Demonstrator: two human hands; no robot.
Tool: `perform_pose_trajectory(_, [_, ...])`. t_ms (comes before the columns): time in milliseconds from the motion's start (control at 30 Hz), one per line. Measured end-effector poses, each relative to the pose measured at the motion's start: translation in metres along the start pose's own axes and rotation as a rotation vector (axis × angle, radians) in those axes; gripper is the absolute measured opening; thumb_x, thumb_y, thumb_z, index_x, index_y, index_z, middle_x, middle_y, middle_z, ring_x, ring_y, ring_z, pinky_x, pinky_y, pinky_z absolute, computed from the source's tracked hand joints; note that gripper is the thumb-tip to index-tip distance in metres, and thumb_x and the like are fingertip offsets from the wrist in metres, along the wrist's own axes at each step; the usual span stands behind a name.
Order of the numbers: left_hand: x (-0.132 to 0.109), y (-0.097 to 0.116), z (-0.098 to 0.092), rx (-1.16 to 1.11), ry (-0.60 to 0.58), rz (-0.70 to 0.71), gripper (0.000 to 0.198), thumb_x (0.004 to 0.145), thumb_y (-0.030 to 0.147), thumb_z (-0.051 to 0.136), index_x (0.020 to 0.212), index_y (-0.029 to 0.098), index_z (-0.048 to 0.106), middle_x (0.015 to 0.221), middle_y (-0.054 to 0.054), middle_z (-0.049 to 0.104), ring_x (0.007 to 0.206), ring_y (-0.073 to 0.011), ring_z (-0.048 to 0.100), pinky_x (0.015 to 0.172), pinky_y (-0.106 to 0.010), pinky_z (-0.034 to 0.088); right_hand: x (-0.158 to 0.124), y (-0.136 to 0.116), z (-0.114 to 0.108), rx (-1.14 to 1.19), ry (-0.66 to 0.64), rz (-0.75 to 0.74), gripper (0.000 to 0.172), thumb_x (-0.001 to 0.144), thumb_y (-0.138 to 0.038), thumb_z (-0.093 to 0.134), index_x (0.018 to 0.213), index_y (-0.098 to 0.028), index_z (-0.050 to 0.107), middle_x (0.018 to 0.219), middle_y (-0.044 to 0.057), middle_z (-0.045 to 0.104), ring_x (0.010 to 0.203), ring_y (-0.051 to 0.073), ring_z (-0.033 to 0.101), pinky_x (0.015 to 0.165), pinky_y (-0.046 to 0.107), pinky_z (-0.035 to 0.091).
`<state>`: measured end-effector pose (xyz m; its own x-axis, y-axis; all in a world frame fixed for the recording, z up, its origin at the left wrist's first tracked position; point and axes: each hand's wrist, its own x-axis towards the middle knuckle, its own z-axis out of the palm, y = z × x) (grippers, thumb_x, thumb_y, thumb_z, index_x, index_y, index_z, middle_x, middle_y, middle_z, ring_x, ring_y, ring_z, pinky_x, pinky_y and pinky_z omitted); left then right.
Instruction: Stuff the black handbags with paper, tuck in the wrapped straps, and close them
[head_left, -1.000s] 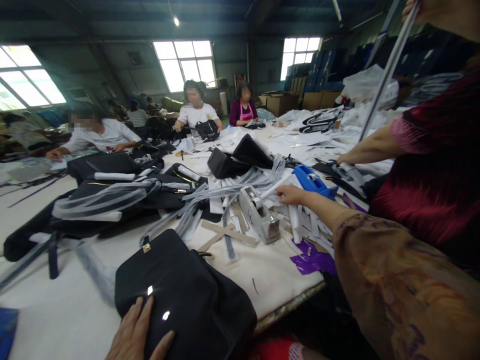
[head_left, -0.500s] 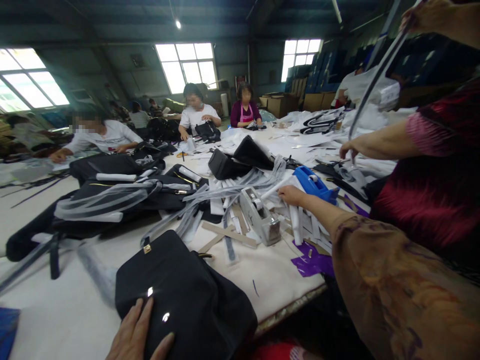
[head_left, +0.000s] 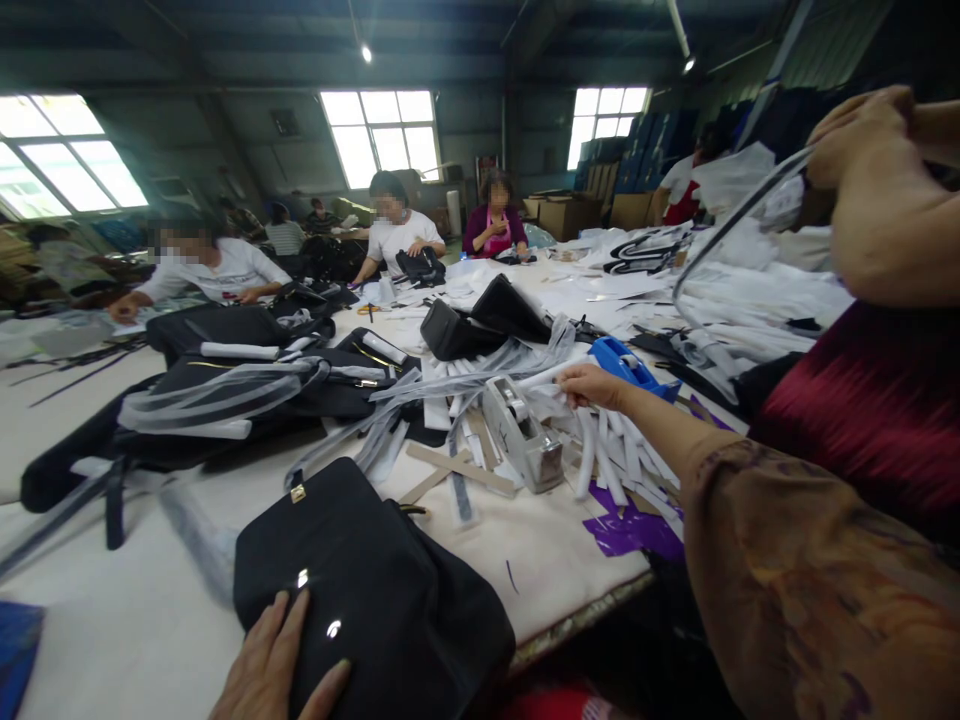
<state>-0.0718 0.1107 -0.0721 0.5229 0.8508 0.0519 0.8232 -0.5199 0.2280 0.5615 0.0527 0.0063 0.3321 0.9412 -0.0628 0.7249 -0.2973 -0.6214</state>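
A black handbag [head_left: 360, 590] with a small gold clasp and two shiny metal studs lies tilted at the table's near edge. Flat on its front rests my left hand [head_left: 274, 660], fingers spread. My right hand [head_left: 596, 385] reaches over the pile with its fingers pinched at the end of a white rolled strip [head_left: 546, 378]. Just left of that hand stands a grey tape dispenser [head_left: 536, 455]. A blue tape dispenser [head_left: 626, 365] sits right behind the hand. Loose white strips [head_left: 600, 455] lie heaped below it.
More black bags [head_left: 247, 385] with clear plastic-wrapped straps lie at left. Cardboard strips [head_left: 457, 468] and purple plastic [head_left: 637, 530] are on the table [head_left: 517, 540]. At right, a co-worker's hands [head_left: 855, 130] hold a long dark strap [head_left: 735, 210]. Other people work across the table.
The co-worker at right has brought both hands together up high, pulling the strap into a curve. Several white strips beneath my right hand have shifted and spread. My left hand stays on the bag.
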Motion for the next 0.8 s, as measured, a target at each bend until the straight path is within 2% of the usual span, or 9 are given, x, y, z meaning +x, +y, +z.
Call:
perform_pose_trajectory(100, [0.000,0.001,-0.001,0.000,-0.004,0.003,0.091,0.077,0.067,0.048,0.148,0.011,0.039,0.157,-0.016,0.032,0.144,-0.0335,0.031,0.117,-0.052,0.030,-0.004,0.002,0.000,0.058,0.009,-0.027,0.036,0.093,-0.035,0.045,0.109,-0.009,0.063,0.077,0.011,0.073,0.055,0.014,0.063,0.048,0.021,0.045])
perform_pose_trajectory(233, [0.000,0.005,-0.005,0.000,-0.022,-0.016,0.093,0.077,0.069,0.047,0.147,0.009,0.041,0.157,-0.017,0.032,0.144,-0.0337,0.032,0.117,-0.052,0.031,-0.015,0.007,0.005,0.029,-0.014,-0.110,0.054,0.085,-0.036,0.058,0.135,-0.015,0.053,0.122,0.013,0.067,0.091,0.020,0.069,0.074,0.028,0.055])
perform_pose_trajectory(333, [0.000,0.007,-0.006,-0.002,-0.029,-0.028,0.093,0.077,0.070,0.047,0.147,0.009,0.042,0.158,-0.016,0.031,0.144,-0.0338,0.032,0.117,-0.052,0.031,-0.025,0.010,0.014,-0.069,-0.002,-0.160,0.078,0.068,-0.029,0.074,0.141,-0.019,0.050,0.141,0.012,0.055,0.117,0.028,0.059,0.098,0.038,0.048])
perform_pose_trajectory(400, [0.000,0.008,-0.006,-0.006,-0.021,-0.031,0.093,0.076,0.070,0.047,0.147,0.010,0.041,0.158,-0.015,0.031,0.144,-0.0338,0.032,0.117,-0.051,0.031,-0.029,0.009,0.021,-0.145,0.055,-0.168,0.082,0.064,-0.028,0.076,0.141,-0.019,0.050,0.147,0.012,0.049,0.132,0.032,0.046,0.109,0.044,0.037])
perform_pose_trajectory(467, [-0.001,0.009,-0.007,-0.005,-0.013,-0.032,0.093,0.076,0.069,0.048,0.147,0.010,0.042,0.158,-0.015,0.032,0.144,-0.0338,0.032,0.117,-0.051,0.031,-0.028,0.005,0.028,-0.215,0.131,-0.156,0.072,0.070,-0.030,0.072,0.138,-0.019,0.053,0.148,0.013,0.047,0.138,0.032,0.038,0.114,0.046,0.030])
perform_pose_trajectory(500, [-0.001,0.010,-0.007,-0.002,-0.011,-0.031,0.092,0.076,0.069,0.048,0.147,0.010,0.042,0.157,-0.015,0.032,0.144,-0.0337,0.032,0.118,-0.051,0.031,-0.027,0.000,0.031,-0.244,0.166,-0.148,0.062,0.075,-0.031,0.068,0.134,-0.019,0.057,0.146,0.012,0.049,0.138,0.031,0.039,0.114,0.044,0.030])
perform_pose_trajectory(600, [-0.001,0.015,-0.011,0.014,-0.009,-0.034,0.091,0.077,0.068,0.047,0.147,0.010,0.042,0.157,-0.016,0.033,0.144,-0.0338,0.033,0.117,-0.051,0.031,-0.023,-0.022,0.029,-0.319,0.226,-0.137,0.030,0.089,-0.029,0.052,0.112,-0.020,0.068,0.127,0.010,0.065,0.122,0.026,0.054,0.104,0.036,0.039])
perform_pose_trajectory(700, [-0.003,0.020,-0.015,0.029,-0.012,-0.032,0.090,0.079,0.067,0.048,0.147,0.010,0.042,0.156,-0.017,0.033,0.144,-0.0342,0.033,0.117,-0.051,0.031,-0.024,-0.062,0.020,-0.397,0.268,-0.130,0.031,0.094,-0.031,0.043,0.090,-0.016,0.069,0.097,0.013,0.072,0.099,0.026,0.063,0.088,0.033,0.044])
perform_pose_trajectory(800, [-0.004,0.025,-0.020,0.047,-0.028,-0.029,0.089,0.080,0.068,0.047,0.148,0.010,0.042,0.157,-0.017,0.032,0.144,-0.0340,0.031,0.117,-0.051,0.031,-0.036,-0.120,0.017,-0.469,0.307,-0.162,0.036,0.096,-0.036,0.040,0.085,-0.014,0.066,0.090,0.017,0.069,0.092,0.029,0.062,0.082,0.033,0.041])
